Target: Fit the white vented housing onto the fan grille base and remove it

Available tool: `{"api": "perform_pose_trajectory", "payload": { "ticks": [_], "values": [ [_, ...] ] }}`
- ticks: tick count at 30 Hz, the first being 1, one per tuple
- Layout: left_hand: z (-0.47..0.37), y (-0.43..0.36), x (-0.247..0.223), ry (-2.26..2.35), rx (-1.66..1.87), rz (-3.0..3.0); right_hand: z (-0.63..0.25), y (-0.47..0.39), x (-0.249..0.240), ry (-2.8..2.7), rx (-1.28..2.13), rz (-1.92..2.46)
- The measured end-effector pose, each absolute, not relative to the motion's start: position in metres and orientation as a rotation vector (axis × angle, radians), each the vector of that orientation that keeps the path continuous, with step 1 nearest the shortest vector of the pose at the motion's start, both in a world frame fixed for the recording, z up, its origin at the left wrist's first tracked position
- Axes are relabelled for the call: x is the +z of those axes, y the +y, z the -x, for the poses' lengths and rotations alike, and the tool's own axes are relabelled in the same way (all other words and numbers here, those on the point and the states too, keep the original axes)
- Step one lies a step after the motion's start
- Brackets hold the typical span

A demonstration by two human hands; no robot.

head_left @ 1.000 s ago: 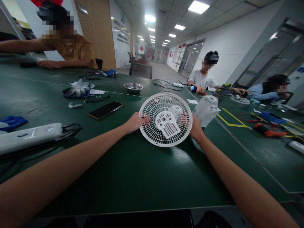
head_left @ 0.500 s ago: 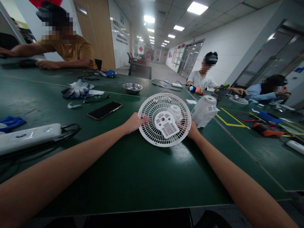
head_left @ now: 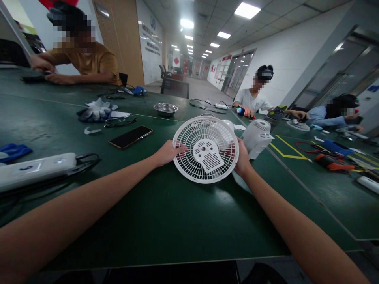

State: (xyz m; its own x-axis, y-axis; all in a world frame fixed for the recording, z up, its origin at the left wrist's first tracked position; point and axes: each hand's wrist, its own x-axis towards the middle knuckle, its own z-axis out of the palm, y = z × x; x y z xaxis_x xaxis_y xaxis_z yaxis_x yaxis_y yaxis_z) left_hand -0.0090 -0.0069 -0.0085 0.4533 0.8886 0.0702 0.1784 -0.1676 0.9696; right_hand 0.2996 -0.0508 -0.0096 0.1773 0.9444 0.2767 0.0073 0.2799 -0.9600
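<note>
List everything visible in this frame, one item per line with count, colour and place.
fan grille: 1, white, table centre, held at both sides
fan motor housing: 1, white, right of the grille
phone: 1, black, left of the grille
metal bowl: 1, silver, behind the grille
power strip: 1, white, near left
gloves: pile, white and dark, far left
blue cloth: 1, left edge
orange tool: 1, right table
table: 1, dark green
co-workers: 3, seated at the far sides
left hand: on the grille's left rim
right hand: on the grille's right rim
</note>
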Motion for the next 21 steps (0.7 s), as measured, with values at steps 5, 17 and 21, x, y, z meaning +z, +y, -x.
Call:
{"api": "perform_pose_trajectory", "payload": {
  "ticks": [5,17,21],
  "values": [
    [0.008,-0.008,-0.007,0.930,0.847,-1.615,-0.282,-0.060,-0.001,-1.163,0.828,1.101],
    [0.009,-0.006,-0.009,0.930,0.832,-1.657,-0.286,-0.054,-0.010,-1.220,0.827,1.203],
    [0.009,-0.002,-0.012,0.910,0.835,-1.695,-0.289,-0.050,-0.018,-1.319,0.774,1.241]
  ]
}}
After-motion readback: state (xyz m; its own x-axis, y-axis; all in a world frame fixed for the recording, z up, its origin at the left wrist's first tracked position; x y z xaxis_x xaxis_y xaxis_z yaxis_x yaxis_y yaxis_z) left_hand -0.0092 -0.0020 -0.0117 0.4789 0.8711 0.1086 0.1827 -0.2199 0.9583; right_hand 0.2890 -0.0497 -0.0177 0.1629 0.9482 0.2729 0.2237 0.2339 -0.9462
